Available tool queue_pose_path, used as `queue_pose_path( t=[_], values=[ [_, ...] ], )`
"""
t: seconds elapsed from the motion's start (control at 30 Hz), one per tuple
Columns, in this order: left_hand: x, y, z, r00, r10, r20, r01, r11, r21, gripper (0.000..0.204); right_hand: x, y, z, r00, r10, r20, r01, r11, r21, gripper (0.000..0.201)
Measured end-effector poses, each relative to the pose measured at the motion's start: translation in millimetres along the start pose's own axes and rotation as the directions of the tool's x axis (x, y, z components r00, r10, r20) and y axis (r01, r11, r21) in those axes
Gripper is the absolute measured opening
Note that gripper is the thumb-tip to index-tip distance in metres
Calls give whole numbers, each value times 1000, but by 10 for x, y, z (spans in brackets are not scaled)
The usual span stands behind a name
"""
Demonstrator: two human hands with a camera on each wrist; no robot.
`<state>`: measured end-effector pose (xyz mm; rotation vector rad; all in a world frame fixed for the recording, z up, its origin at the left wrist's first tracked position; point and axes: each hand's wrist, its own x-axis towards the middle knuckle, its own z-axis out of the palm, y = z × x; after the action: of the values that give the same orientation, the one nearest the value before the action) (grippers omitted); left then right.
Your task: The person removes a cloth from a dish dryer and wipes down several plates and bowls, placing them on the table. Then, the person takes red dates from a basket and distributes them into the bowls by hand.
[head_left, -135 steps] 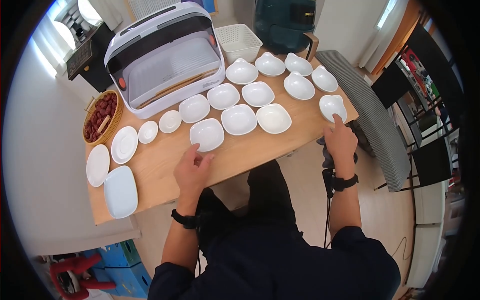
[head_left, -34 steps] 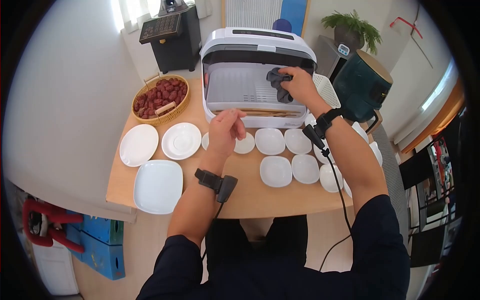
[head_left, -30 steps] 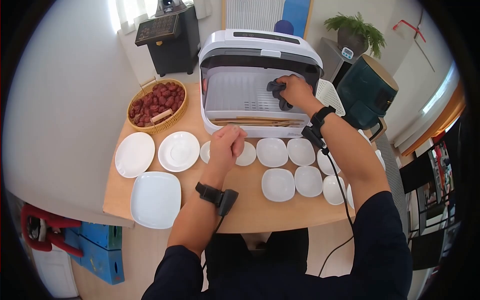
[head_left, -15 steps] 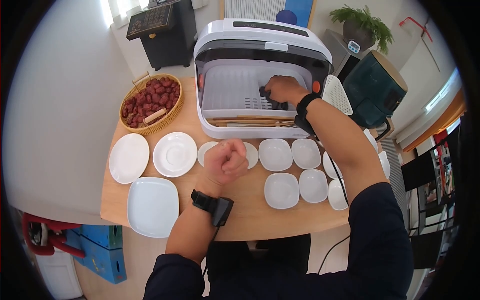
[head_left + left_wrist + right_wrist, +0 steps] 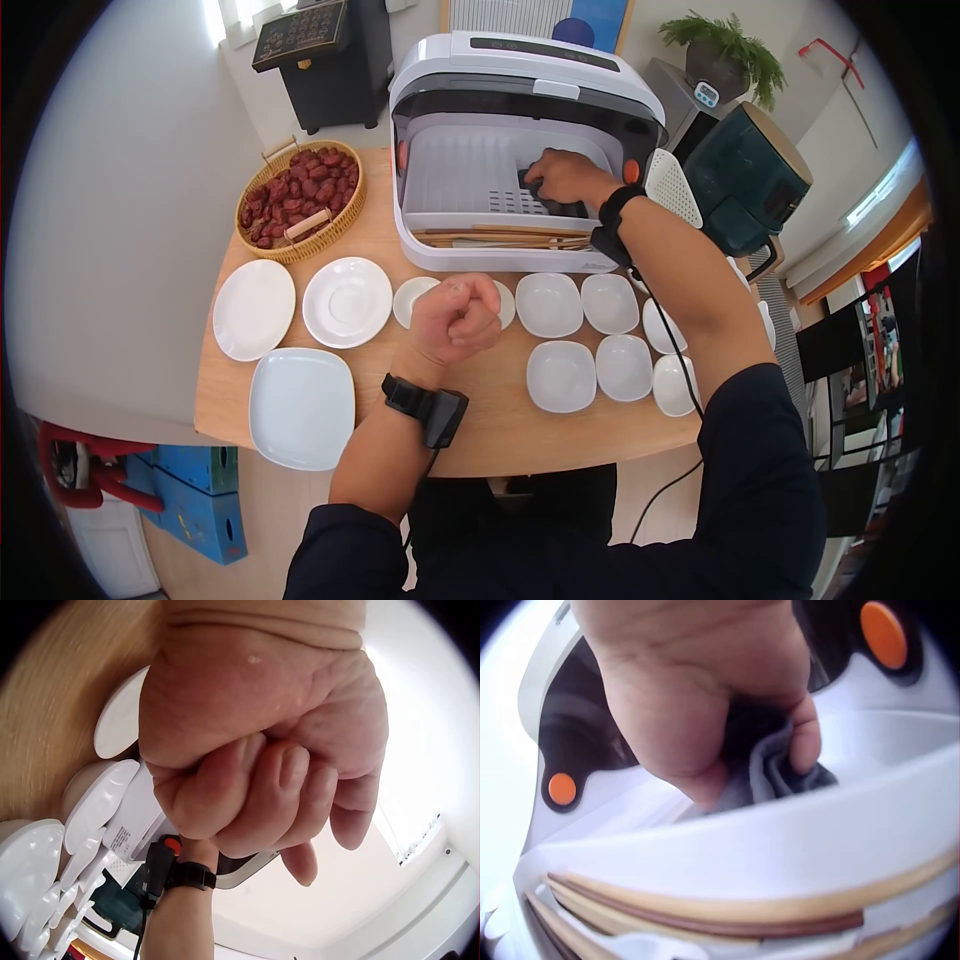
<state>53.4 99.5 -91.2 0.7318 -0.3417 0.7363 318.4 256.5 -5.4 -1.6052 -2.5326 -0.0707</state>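
Lower and deeper inside the white cabinet point(image 5: 500, 263) than a second ago, the right hand point(image 5: 572, 180) now bears down toward the tray point(image 5: 455, 172), so work appears centred on the cabinet's interior. Its fingers pinch a bunched dark grey cloth point(image 5: 769, 772), which sits directly beneath them; chopsticks point(image 5: 480, 240) lie nearer the person than those fingers. Meanwhile, the left hand point(image 5: 455, 320) has folded tighter, fingers curled to the palm, apparently holding nothing.

Whether the cloth touches the tray cannot be told: the tray's front wall hides its lower edge. Behind the left fingers, a saucer point(image 5: 507, 305) is partly covered, and the right forearm hides some bowls beyond.
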Motion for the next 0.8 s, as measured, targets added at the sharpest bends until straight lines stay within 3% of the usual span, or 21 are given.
queue_pose_path(
  t=[0.07,0.1,0.17,0.2,0.27,0.4,0.47,0.57,0.7,0.8],
  values=[
    [1,15,-6,1000,5,-8,-5,1000,7,42,85,139,-214,978,194,80,-179,970,-164,25],
    [-14,0,-3,1000,3,-19,-3,1000,4,42,94,174,-294,977,193,85,-178,970,-164,25],
    [-12,0,-11,1000,-1,-23,1,1000,3,42,132,254,-412,974,217,-59,-223,906,-360,25],
    [-12,10,-15,1000,-9,-24,9,1000,7,42,167,347,-338,975,214,-56,-220,907,-359,25],
    [-18,8,-21,1000,-5,-17,5,1000,11,42,243,435,-145,977,214,8,-178,833,-524,24],
    [-19,38,-44,1000,1,15,-2,999,42,43,390,417,76,962,271,7,-246,885,-395,25],
    [-12,38,-21,1000,-3,5,2,999,50,43,501,419,80,995,98,3,-96,979,-180,26],
    [-7,13,-26,1000,-22,1,22,998,51,43,657,359,104,979,204,-3,-204,978,-35,29],
    [-18,16,-25,999,-30,-14,30,998,59,42,695,175,91,966,235,110,-222,967,-123,33],
    [-9,27,40,996,-15,-87,21,997,68,39,668,142,-26,958,163,236,-129,980,-155,38]
  ],
)
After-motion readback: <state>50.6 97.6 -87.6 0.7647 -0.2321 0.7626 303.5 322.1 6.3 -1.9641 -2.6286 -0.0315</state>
